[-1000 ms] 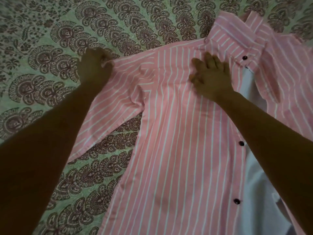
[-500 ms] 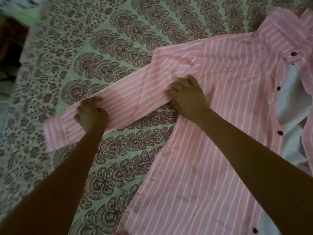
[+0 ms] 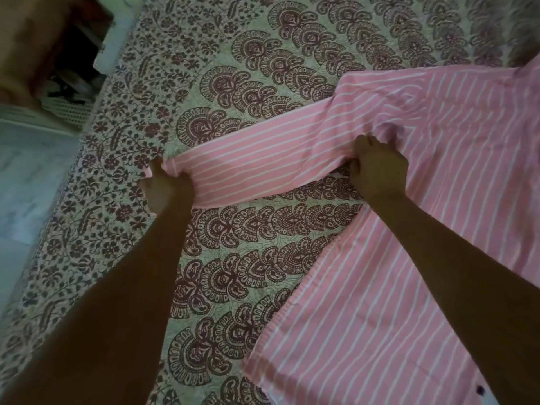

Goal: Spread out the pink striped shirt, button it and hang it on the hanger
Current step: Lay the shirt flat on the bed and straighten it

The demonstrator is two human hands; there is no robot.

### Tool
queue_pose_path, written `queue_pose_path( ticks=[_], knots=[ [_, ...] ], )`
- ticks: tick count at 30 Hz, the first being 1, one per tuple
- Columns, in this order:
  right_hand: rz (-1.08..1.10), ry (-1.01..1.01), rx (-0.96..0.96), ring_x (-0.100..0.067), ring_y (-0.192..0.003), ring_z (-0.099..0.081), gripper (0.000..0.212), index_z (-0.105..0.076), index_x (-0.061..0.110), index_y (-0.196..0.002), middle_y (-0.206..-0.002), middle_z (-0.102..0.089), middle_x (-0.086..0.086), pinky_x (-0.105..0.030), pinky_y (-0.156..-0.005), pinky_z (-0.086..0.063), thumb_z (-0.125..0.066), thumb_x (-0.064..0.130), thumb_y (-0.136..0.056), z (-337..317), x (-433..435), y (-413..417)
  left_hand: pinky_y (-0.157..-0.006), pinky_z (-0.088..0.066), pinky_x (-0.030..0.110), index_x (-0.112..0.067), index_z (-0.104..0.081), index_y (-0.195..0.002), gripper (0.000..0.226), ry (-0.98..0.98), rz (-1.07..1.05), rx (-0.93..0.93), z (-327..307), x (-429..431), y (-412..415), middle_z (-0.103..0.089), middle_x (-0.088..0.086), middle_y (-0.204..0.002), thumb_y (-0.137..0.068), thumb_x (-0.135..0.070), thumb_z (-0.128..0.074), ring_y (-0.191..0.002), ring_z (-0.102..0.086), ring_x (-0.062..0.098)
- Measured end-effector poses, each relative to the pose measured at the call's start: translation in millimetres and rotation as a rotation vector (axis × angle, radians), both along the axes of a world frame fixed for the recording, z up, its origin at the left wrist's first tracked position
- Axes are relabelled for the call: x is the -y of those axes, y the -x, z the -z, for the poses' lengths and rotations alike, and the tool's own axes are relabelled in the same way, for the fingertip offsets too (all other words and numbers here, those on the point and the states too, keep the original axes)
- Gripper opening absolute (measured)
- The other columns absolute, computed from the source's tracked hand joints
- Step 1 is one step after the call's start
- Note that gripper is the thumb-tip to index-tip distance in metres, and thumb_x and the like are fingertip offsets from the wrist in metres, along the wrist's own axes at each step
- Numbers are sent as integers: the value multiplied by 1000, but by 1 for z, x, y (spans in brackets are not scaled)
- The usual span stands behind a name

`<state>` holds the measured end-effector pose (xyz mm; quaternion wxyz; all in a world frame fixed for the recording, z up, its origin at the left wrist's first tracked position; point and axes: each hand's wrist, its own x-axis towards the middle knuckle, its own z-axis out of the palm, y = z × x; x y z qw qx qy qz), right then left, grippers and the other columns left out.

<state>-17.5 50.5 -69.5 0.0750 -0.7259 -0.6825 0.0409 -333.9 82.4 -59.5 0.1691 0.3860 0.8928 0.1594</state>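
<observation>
The pink striped shirt (image 3: 394, 287) lies front up on the patterned bedspread, filling the right half of the view. Its left sleeve (image 3: 263, 162) stretches out sideways to the left. My left hand (image 3: 165, 187) grips the cuff end of that sleeve, fingers curled round the cloth. My right hand (image 3: 377, 168) grips the shirt at the armpit, where the sleeve joins the body, bunching the fabric there. One dark button (image 3: 480, 390) shows at the bottom right. The collar and the open front are out of view. No hanger is visible.
The bedspread (image 3: 248, 258) has a green ground with maroon paisley print. Its left edge runs diagonally down the left side. Beyond it are a pale floor (image 3: 26, 176) and dark furniture (image 3: 58, 54) at the top left.
My left hand slid outward along the sleeve to its cuff end and now grips it. The right hand stays at the armpit. The view has shifted left, so the collar and placket left the frame.
</observation>
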Motion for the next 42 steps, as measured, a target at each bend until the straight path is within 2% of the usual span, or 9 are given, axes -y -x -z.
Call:
queue_pose_path(
  ticks=[5,10,13,17,19,23,28,33,42],
  knots=[
    [70,28,-6,-41,-87,-59,24,-49,-2,-106,-101,-59,-24,-43,-73,-44,-48,7,-84,-9,-1,8,-82,-48,38,-9,-66,-108,28,31,108,-93,-10,-14,21,-66,19,-111,-82,-10,-57,-104,-61,35],
    [-8,-97,-22,-42,-74,-59,21,-53,-2,-92,-84,-61,-24,-45,-72,-47,-46,11,-76,-8,0,12,-78,-50,41,-11,-66,-109,27,-39,24,-206,-26,-22,49,-67,18,-108,-83,-12,-57,-99,-64,35],
    [-147,-34,12,-40,-86,-61,41,-55,-3,-107,-95,-63,-23,-45,-85,-47,-47,13,-70,6,6,19,-82,-48,42,-12,-62,-109,26,-32,85,-222,-24,-21,57,-64,15,-113,-83,-12,-59,-101,-61,34],
    [-10,91,-33,-38,-112,-53,56,-43,-7,-128,-121,-56,-24,-48,-101,-36,-52,6,-75,13,13,27,-99,-33,42,-13,-51,-123,37,-132,473,-270,-6,-3,38,-47,14,-132,-88,-25,-51,-120,-45,29],
    [22,81,-25,-38,-113,-53,57,-41,-7,-129,-122,-55,-25,-49,-102,-36,-49,11,-75,14,17,29,-109,-20,47,-23,-35,-138,50,-32,709,-267,11,15,29,-31,10,-147,-91,-41,-34,-135,-29,27],
    [27,141,-69,-43,-122,-47,63,-44,-6,-125,-132,-47,-29,-51,-105,-32,-26,32,-78,18,29,28,-112,6,48,-38,2,-145,56,122,790,-242,36,32,25,5,5,-157,-92,-53,-12,-144,3,28],
    [19,221,-156,-38,-133,-35,71,-47,4,-127,-144,-37,-22,-47,-110,-24,-20,43,-74,7,54,30,-112,-8,53,-32,-6,-147,57,210,797,-255,22,21,27,-4,10,-157,-97,-42,-31,-143,-9,32],
    [109,188,-299,-36,-131,-39,65,-45,3,-131,-139,-44,-21,-48,-108,-28,-27,39,-81,-17,111,30,-106,-27,52,-17,-28,-144,58,18,883,-222,-5,43,-15,-29,18,-149,-90,-22,-50,-132,-35,36],
    [395,206,-267,-37,-124,-49,54,-50,2,-128,-133,-51,-20,-49,-104,-28,-34,35,-87,-32,261,-32,-99,-39,53,-11,-55,-125,55,-76,1234,49,-10,150,-150,-53,20,-130,-80,-36,-33,-117,-52,39]
  ],
)
